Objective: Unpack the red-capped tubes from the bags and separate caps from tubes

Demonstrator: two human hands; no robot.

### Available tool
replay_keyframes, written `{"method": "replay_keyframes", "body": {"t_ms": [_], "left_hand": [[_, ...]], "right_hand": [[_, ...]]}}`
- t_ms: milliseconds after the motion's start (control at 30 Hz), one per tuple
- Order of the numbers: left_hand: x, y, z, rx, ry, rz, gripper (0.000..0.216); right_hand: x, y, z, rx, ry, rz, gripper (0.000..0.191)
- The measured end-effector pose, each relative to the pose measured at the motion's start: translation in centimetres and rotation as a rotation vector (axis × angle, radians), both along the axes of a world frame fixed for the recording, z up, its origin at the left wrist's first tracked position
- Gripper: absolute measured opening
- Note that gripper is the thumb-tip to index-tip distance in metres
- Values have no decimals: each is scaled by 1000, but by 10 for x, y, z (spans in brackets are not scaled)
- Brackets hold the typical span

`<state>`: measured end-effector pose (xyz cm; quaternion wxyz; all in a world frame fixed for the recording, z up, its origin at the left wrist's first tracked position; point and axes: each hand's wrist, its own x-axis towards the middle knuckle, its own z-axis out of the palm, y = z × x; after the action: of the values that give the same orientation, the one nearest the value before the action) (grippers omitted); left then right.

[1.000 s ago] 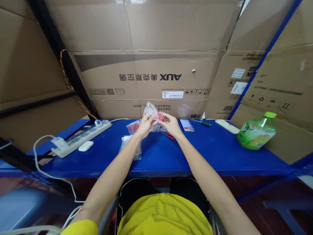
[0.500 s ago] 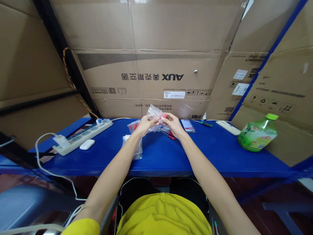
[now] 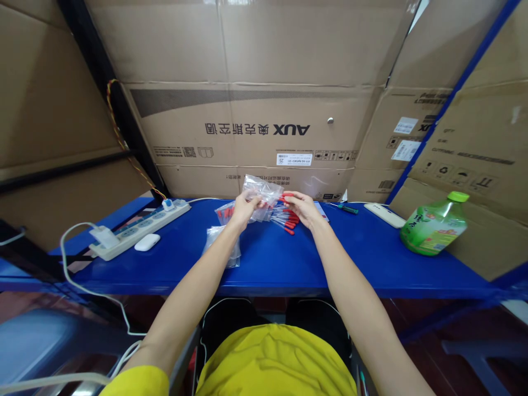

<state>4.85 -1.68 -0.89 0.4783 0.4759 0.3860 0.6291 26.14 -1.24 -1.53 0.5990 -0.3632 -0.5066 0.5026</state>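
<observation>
My left hand is closed on a clear plastic bag, held up over the back of the blue table. Beside it, my right hand pinches a slim red-ended stick at the bag's right side. Whether the stick's other end is inside the bag I cannot tell. Below my hands lies a pile of thin pale sticks with red ends, partly covered by my right fingers. Left of the pile is a clear bag with red-ended sticks in it. Nearer to me rests a stack of flat clear bags.
A power strip and a white case are on the left of the blue table. A phone, partly hidden, a green screwdriver, a white power bank and a green bottle stand or lie rightward. Cardboard walls surround it.
My hands have moved apart, the right one shifting rightward with a red-ended stick. The bag has turned and moved slightly. More of the stick pile shows, and my right hand now covers more of the phone.
</observation>
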Motion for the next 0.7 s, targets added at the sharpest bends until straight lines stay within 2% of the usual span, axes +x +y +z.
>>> {"method": "replay_keyframes", "body": {"t_ms": [133, 233, 400, 567, 700], "left_hand": [[-7, 7, -2, -26, -8, 250, 36], [-10, 10, -2, -29, -36, 333, 38], [-8, 8, -3, -38, -32, 268, 35], [-6, 7, -4, -102, -36, 186, 35], [-5, 3, -3, -137, -76, 98, 32]], "right_hand": [[20, 2, 0, 15, -155, -60, 30], [31, 1, -2, 51, -368, -35, 25], [29, -1, -7, 191, -716, 3, 17], [22, -3, -11, 282, -1051, -130, 21], [20, -6, -12, 352, -1157, -203, 21]]}}
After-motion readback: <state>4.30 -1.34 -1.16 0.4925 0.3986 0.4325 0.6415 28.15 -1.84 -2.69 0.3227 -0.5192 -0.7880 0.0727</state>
